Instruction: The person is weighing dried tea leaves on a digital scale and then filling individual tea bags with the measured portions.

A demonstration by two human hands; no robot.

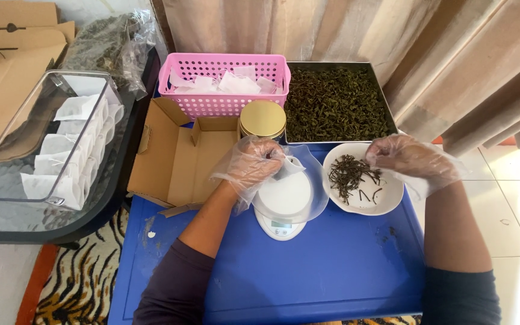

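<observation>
On the blue desk (pixel 332 271), the gloved left hand (pixel 253 164) pinches a small white paper sachet (pixel 285 168) just above the white kitchen scale (pixel 284 201). The gloved right hand (pixel 413 157), fingers drawn narrow, rests at the three o'clock rim of the white bowl (pixel 365 206) of dark dried leaves. At twelve o'clock stand a round gold tin (pixel 262 118), a pink basket (pixel 224 84) of sachets and a steel tray (pixel 337 102) of green leaves; an open cardboard box (pixel 179 159) lies at nine o'clock.
</observation>
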